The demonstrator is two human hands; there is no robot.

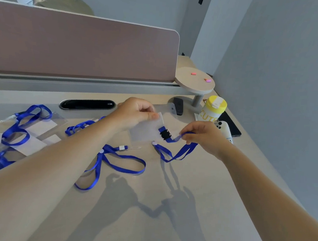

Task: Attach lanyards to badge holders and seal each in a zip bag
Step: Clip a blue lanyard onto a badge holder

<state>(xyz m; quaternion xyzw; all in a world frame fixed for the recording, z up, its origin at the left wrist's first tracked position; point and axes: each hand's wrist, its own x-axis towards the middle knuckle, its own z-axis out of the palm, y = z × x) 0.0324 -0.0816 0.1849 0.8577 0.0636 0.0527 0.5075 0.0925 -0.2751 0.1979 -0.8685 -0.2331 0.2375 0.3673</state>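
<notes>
Nearest us: our two bare forearms, reaching out over the pale desk (166, 216).

Item in hand: one clear zip bag (145, 132), held just above the desk. Our left hand (136, 112) pinches its upper edge between thumb and curled fingers. Our right hand (203, 136) pinches the blue lanyard (180, 152) at the strap, close to its black buckle (165, 134), which lies at or just within the bag's right edge. The rest of that strap hangs in a loop to the desk. Whether a badge holder already sits inside the bag we cannot tell; the plastic is too blurred.

Judged stage: feeding this lanyard into the bag, seal not yet closed.

Awaiting work, centre: a second blue lanyard (117, 160), loose on the desk, its white clip end touching what looks like a clear holder tab (135, 147). No bag around it.

Awaiting or finished, left: further lanyards (16, 128) lying over clear sleeves with white cards (39, 128). Some may be bagged; we cannot settle which from here.

Estimate: task partway, at least one set to bag and this one to seal.

Other stock, far right: a yellow-lidded canister (213, 108), a white handheld device (224, 127), a dark tablet (230, 124), a round shelf (194, 81) carrying small pink pieces, and the desk divider (74, 45) behind.
</notes>
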